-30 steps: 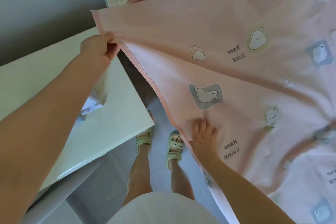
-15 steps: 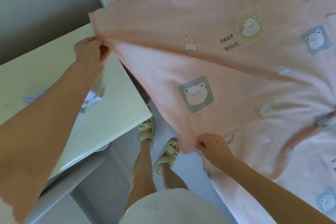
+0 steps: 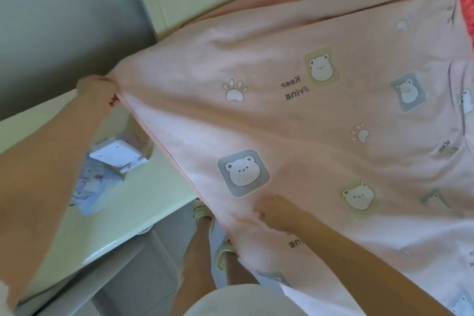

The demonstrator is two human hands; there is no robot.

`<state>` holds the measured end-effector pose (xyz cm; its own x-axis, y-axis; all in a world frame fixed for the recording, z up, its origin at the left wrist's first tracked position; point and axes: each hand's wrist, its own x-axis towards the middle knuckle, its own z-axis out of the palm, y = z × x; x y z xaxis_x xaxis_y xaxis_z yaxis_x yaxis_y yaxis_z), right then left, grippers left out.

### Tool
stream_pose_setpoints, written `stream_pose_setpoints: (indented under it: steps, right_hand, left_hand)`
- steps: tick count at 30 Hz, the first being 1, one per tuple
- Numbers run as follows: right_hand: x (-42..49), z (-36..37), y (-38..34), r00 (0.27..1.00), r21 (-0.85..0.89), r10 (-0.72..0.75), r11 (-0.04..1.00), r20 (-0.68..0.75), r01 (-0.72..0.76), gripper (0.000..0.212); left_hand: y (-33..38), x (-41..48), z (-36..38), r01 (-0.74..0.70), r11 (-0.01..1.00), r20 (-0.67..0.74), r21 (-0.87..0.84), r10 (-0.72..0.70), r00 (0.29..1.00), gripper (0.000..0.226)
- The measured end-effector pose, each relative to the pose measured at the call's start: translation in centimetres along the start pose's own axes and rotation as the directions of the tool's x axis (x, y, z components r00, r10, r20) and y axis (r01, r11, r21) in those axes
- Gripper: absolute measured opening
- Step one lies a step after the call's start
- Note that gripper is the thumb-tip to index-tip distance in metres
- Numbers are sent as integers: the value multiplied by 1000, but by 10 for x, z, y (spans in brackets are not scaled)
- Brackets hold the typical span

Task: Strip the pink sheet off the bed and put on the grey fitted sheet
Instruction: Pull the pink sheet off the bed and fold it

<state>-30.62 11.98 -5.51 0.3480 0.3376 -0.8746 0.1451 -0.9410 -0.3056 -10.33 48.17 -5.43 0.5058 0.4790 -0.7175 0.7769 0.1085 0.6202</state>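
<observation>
Pink sheet (image 3: 295,123) between left hand (image 3: 96,91) and right hand (image 3: 278,209)
</observation>
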Motion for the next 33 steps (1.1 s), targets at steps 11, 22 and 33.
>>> stream_pose_setpoints:
  steps: [11,22,33]
  right_hand:
    - [38,-212,-13,629,37,64,998,-775,-55,21]
    - [133,-361,-18,665,-170,-17,972,-746,-165,39]
    - [116,-340,19,503,-611,-555,789,-663,66,9]
  left_hand:
    - [21,-7,54,-167,962,80,-214,187,979,14]
    - [29,-18,8,-346,892,-55,290,376,925,9]
    - [44,12,91,-587,201,297,784,709,639,37]
